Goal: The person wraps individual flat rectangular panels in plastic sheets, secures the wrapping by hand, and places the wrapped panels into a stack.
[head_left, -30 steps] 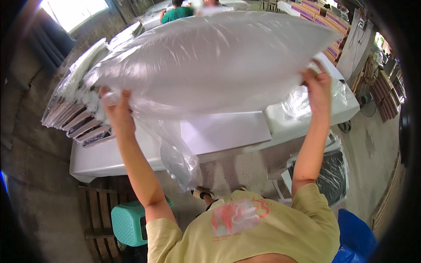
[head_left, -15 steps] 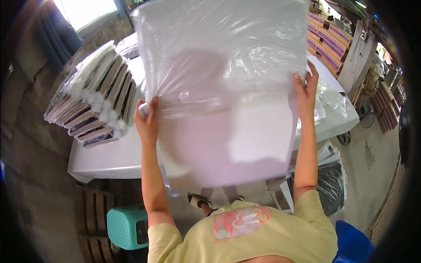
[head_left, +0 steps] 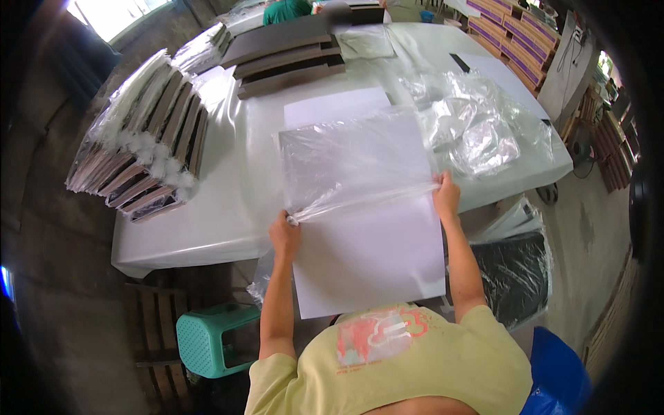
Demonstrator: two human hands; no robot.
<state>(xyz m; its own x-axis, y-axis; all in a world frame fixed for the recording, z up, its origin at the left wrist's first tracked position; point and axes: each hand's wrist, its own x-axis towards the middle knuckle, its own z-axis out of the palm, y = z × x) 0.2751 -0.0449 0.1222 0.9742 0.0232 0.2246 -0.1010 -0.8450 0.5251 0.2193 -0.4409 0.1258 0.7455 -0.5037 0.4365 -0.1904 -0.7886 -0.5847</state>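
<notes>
A large white flat board (head_left: 370,259) lies in front of me, its near end projecting past the table edge toward my body. Clear plastic film, apparently a bag (head_left: 353,155), covers its far half. My left hand (head_left: 285,235) is closed on the gathered edge of the bag at the board's left side. On the right side my right hand (head_left: 446,194) pinches the same edge, and the film is stretched between both hands. Some loose film (head_left: 261,280) hangs beside my left forearm.
Wrapped panels (head_left: 142,131) are stacked at the table's left. Dark panels (head_left: 290,59) lie at the back, near a person in green (head_left: 285,12). Crumpled clear film (head_left: 474,128) covers the right side. A green stool (head_left: 211,342) and black wrapped panels (head_left: 515,277) are below.
Both hands have lowered the board from a raised, tilted position toward the table. The bag's edge now reaches across the board between my hands, and the table's far side has come into view.
</notes>
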